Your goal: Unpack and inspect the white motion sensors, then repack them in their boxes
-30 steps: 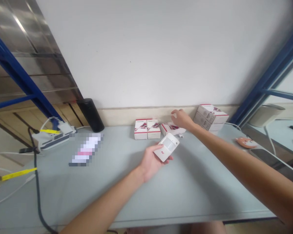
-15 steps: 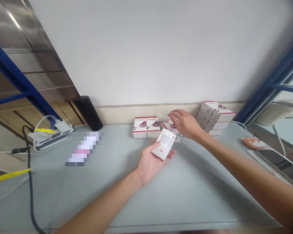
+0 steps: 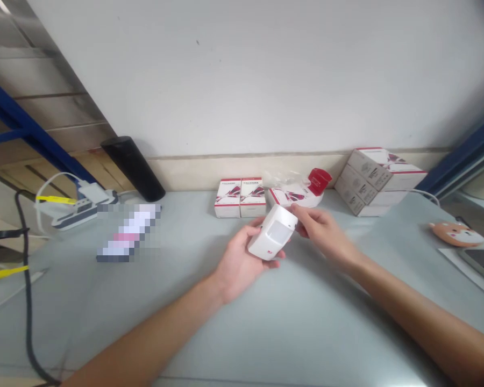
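Note:
My left hand [image 3: 237,263] is closed around a white motion sensor [image 3: 273,234], thumb on its left side and fingers behind it. The sensor tilts, its pale window facing up toward me and a small red mark below that window. At its upper right corner, the bent fingers of my right hand [image 3: 320,228] grip the edge. Just behind the sensor lies an opened white-and-red box [image 3: 292,194] with its red flap [image 3: 320,180] raised. Crumpled clear plastic [image 3: 284,178] sits against that box.
Two closed boxes [image 3: 240,198] stand side by side left of the opened one. A stack of similar boxes [image 3: 377,183] is at the back right. Further left are a black cylinder [image 3: 135,169], a power strip [image 3: 84,207] and a blurred-out phone-like object [image 3: 129,234]. An orange animal-faced item [image 3: 455,234] lies far right.
My right hand has come down from over the opened box to the sensor's upper corner, uncovering the box and its red flap. The sensor has turned slightly in my left hand. The view has shifted.

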`<state>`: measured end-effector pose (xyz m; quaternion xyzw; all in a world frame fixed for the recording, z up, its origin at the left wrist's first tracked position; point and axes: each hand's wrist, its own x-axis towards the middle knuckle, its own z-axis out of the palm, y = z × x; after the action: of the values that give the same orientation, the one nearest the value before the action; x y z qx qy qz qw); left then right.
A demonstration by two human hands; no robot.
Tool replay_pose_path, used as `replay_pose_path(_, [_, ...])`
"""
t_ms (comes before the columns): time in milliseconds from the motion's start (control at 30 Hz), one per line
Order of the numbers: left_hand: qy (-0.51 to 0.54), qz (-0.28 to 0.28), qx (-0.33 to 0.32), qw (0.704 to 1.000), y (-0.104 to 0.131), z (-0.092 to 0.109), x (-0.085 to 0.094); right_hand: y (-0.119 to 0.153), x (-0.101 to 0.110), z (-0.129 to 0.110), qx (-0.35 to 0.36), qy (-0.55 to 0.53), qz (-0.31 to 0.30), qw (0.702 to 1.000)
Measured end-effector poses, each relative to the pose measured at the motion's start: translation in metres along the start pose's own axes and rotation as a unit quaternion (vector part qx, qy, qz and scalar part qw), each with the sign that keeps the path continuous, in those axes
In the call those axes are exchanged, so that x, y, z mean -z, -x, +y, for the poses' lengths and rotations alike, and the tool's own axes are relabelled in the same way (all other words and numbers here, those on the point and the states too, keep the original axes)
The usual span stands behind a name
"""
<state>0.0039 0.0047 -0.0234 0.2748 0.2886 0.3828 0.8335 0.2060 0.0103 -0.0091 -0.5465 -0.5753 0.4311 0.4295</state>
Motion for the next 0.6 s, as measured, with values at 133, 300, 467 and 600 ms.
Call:
replay_pose_path(133, [-0.054, -0.014, -0.002, 0.998, 0.002, -0.001, 0.002, 0.001, -0.002, 0.001, 0.026, 0.014, -0.013, 0.999])
replay_pose_path(300, [-0.070, -0.030, -0.003, 0.997, 0.008, -0.001, -0.003, 0.002, -0.001, 0.003, 0.018, 0.011, 0.024, 0.999])
replay_pose_path(467, [-0.064, -0.040, 0.036, 0.997, 0.012, -0.002, -0.006, -0.007, 0.018, 0.001, -0.004, -0.047, 0.137, 0.989])
replay_pose_path(600, [-0.082, -0.046, 0.046, 0.994, 0.014, -0.002, -0.003, -0.015, 0.034, 0.000, -0.007, -0.104, 0.180, 0.978])
